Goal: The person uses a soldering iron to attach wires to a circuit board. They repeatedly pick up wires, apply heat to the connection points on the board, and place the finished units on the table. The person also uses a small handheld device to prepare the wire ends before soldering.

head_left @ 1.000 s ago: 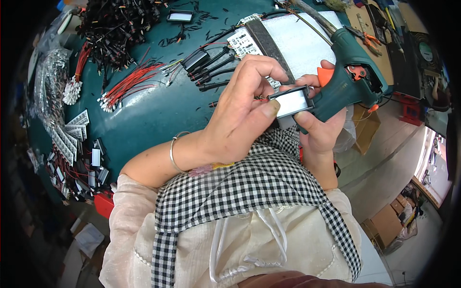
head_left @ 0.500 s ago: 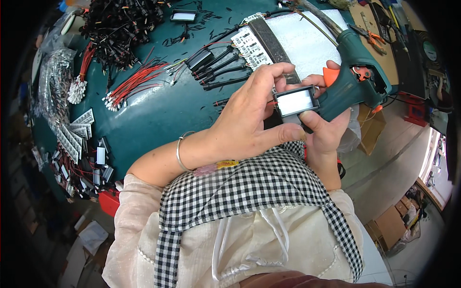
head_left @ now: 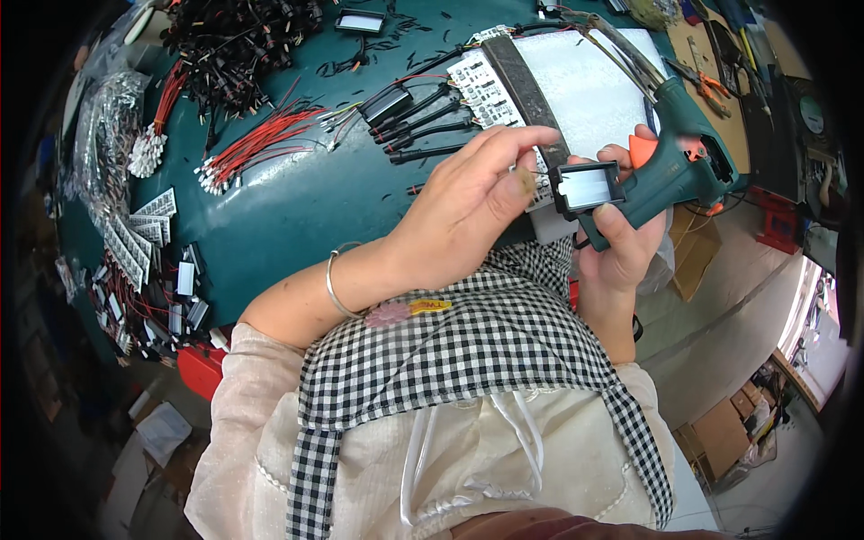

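My right hand (head_left: 625, 247) grips a dark green glue gun (head_left: 684, 166) with an orange trigger. The same hand also holds a small display module (head_left: 589, 188) with a black frame and a white face, its thumb at the lower edge and fingers behind. To the left is my left hand (head_left: 468, 193), its index finger stretched toward the module. Its thumb and another finger come together near a thin dark line running to the module. What they pinch, if anything, is too small to make out.
White circuit boards (head_left: 486, 90) with black cables lie beneath a dark bar (head_left: 520, 85), beside a white foam sheet (head_left: 594, 81). Left on the green table (head_left: 297, 216) are red wires (head_left: 256, 148), a black cable heap (head_left: 234, 40) and several small modules (head_left: 186, 279). Orange-handled pliers (head_left: 711, 85) lie far right.
My left hand has drawn its thumb back from the module's lower edge. The module and glue gun have moved slightly right in my right hand.
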Tool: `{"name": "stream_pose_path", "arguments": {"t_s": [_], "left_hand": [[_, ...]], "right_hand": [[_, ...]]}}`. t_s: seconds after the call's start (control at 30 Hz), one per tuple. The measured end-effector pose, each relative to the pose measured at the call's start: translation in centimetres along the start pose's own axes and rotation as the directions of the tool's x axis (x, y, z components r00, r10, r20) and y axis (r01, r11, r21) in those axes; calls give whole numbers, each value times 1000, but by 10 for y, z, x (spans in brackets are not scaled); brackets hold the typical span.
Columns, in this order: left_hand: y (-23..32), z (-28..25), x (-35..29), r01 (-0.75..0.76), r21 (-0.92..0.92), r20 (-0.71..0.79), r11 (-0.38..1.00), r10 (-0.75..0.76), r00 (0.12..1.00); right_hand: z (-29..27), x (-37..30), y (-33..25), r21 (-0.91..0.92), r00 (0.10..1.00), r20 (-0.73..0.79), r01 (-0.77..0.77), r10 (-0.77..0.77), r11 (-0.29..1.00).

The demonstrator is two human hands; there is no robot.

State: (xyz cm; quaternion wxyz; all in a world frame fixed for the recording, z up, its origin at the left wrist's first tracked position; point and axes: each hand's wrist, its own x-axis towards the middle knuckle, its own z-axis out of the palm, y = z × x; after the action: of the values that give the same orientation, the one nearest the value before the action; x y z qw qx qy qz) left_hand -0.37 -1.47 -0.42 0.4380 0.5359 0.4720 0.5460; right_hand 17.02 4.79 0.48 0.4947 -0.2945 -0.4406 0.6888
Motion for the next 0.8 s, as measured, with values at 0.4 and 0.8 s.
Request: {"name": "stream_pose_path", "arguments": {"t_s": [0.4,0.8], "left_hand": [[11,-3,2,-69,216,-92,974,90,992],[16,-1,2,6,184,-130,983,18,991]], "right_hand": [[-8,-1,2,-46,1000,-8,14,-14,999],[-5,-2,2,-41,1000,-6,-6,6,999]]}}
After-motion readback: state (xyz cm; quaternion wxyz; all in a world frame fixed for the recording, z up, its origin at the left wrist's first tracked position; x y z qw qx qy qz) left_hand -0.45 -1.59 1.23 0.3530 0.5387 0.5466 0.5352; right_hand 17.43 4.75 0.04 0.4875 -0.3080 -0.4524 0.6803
